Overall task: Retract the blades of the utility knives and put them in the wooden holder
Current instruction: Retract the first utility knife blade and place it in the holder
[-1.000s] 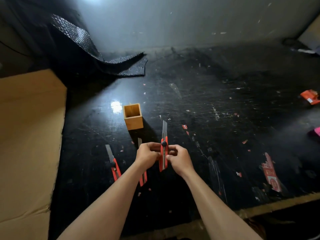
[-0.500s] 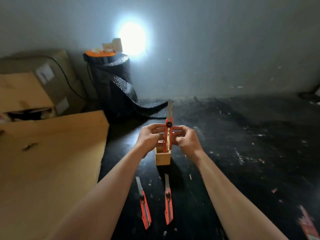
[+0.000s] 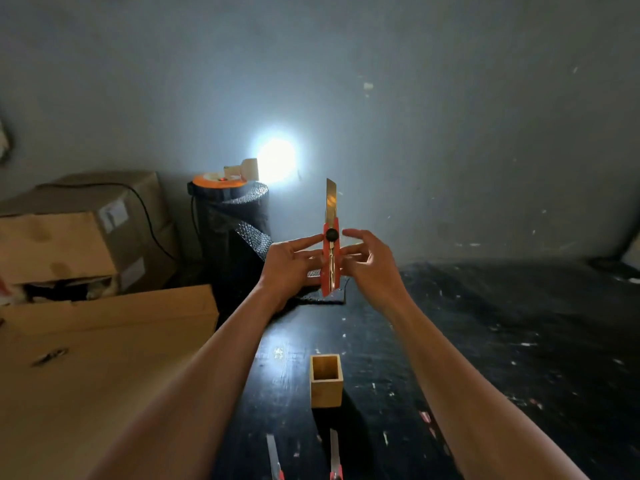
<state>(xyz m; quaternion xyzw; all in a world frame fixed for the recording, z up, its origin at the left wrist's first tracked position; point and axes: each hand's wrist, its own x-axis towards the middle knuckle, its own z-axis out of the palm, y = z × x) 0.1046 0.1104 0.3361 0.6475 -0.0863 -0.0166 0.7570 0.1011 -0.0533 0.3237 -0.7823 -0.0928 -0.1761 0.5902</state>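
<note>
I hold a red utility knife (image 3: 330,261) upright in the air between both hands, its long blade (image 3: 330,200) fully out and pointing up. My left hand (image 3: 289,268) grips the handle from the left, a finger near the black lock knob. My right hand (image 3: 369,263) holds the handle from the right with the upper fingers spread. The small square wooden holder (image 3: 325,381) stands empty on the black floor below the knife. Two more knives lie at the bottom edge with blades out, one on the left (image 3: 275,459) and one on the right (image 3: 334,457).
A large cardboard sheet (image 3: 104,358) covers the floor on the left, with cardboard boxes (image 3: 79,230) behind it. A black textured mat roll (image 3: 235,230) with an orange reel and a bright lamp (image 3: 275,157) stands against the grey wall. Scraps dot the black floor (image 3: 502,341).
My view tilted upward and both hands lifted the knife higher and farther out. The holder now appears below the hands. My right fingers have spread apart; the blade is still out.
</note>
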